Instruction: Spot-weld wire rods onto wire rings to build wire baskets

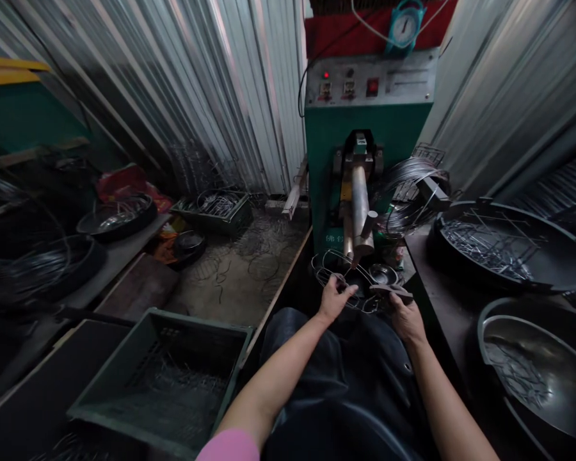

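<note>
Pink sleeve (pixel 230 446); 2 part-closed hands (pixel 335 301) (pixel 407 319), left with wire frame (pixel 322 275) pinched, long axis roughly left-to-right, right's hold unclear.

Part of a wire piece (pixel 320 276) is covered by the hands (pixel 335 299). A pink sleeve (pixel 233 446) is cut off by the bottom edge, a metal pan (pixel 564 358) by the right. Wire at far left is blurred; the scale's (pixel 405 29) numerals cannot be read.
</note>
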Demonstrator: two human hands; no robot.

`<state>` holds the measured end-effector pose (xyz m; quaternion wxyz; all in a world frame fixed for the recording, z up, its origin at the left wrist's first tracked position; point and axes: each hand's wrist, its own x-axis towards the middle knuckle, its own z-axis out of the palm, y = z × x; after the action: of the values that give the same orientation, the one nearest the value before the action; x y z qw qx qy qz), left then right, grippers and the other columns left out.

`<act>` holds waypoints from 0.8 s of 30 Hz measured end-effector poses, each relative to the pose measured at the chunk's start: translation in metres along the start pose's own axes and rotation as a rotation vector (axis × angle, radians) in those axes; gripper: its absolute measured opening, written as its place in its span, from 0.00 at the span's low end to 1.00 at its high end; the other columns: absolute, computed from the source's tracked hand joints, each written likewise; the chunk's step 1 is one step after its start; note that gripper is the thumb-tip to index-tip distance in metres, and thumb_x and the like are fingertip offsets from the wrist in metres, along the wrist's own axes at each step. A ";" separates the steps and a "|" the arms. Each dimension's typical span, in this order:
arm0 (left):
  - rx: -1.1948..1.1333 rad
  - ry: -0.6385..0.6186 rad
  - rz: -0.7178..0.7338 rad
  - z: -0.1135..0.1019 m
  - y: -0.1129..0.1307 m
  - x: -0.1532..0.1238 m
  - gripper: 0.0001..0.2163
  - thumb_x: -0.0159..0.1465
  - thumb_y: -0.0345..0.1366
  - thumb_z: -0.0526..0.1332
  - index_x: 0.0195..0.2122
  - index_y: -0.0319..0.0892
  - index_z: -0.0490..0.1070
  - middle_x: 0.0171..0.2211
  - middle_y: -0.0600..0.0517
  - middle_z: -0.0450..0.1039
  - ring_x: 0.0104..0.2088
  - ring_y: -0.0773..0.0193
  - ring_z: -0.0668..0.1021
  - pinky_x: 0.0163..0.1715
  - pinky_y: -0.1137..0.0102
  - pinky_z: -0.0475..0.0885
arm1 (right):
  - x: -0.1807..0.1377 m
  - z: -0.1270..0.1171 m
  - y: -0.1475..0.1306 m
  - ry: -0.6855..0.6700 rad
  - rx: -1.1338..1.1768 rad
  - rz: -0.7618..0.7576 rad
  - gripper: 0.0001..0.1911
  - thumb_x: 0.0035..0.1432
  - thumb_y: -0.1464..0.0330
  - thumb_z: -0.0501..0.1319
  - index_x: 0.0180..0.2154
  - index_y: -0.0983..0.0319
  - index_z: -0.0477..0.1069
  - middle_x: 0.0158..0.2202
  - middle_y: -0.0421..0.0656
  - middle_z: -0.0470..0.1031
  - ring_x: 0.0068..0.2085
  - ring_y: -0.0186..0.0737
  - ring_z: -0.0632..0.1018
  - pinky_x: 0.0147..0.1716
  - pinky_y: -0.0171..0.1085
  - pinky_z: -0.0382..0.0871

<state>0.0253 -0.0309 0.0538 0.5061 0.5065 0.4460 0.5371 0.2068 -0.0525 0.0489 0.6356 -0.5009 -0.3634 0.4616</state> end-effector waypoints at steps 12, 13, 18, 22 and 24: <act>-0.409 0.152 -0.212 -0.010 0.002 -0.006 0.21 0.47 0.45 0.67 0.34 0.43 0.58 0.24 0.59 0.64 0.23 0.73 0.68 0.21 0.77 0.58 | -0.011 0.022 -0.027 -0.146 -0.291 -0.254 0.15 0.48 0.59 0.64 0.37 0.59 0.67 0.37 0.44 0.75 0.40 0.43 0.76 0.44 0.45 0.68; -0.423 0.155 -0.217 -0.010 0.002 -0.007 0.21 0.47 0.45 0.67 0.34 0.43 0.58 0.24 0.59 0.64 0.23 0.73 0.68 0.21 0.77 0.58 | -0.011 0.025 -0.028 -0.160 -0.353 -0.283 0.14 0.48 0.59 0.64 0.36 0.59 0.68 0.36 0.44 0.74 0.40 0.43 0.75 0.43 0.45 0.68; -0.455 0.167 -0.209 -0.013 -0.002 -0.009 0.21 0.47 0.44 0.68 0.34 0.43 0.57 0.24 0.60 0.63 0.23 0.73 0.69 0.21 0.77 0.58 | -0.006 0.040 -0.034 -0.191 -0.592 -0.441 0.13 0.51 0.57 0.61 0.34 0.60 0.69 0.35 0.45 0.74 0.39 0.43 0.74 0.42 0.42 0.66; -0.544 0.166 -0.255 -0.015 -0.001 -0.007 0.21 0.47 0.43 0.68 0.34 0.43 0.56 0.23 0.60 0.63 0.23 0.74 0.68 0.21 0.78 0.58 | -0.001 0.047 -0.039 -0.248 -0.763 -0.469 0.13 0.53 0.57 0.58 0.37 0.59 0.67 0.34 0.45 0.74 0.36 0.44 0.75 0.38 0.41 0.68; -0.585 0.148 -0.273 -0.015 0.002 -0.005 0.21 0.47 0.42 0.68 0.33 0.43 0.56 0.23 0.60 0.63 0.22 0.74 0.68 0.20 0.78 0.58 | 0.003 0.048 -0.040 -0.233 -0.802 -0.517 0.14 0.53 0.57 0.58 0.39 0.58 0.66 0.36 0.46 0.74 0.37 0.44 0.76 0.38 0.41 0.68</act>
<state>0.0102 -0.0357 0.0535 0.6636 0.2346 0.3722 0.6050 0.1726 -0.0386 0.0993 0.4414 -0.5447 -0.6936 0.1654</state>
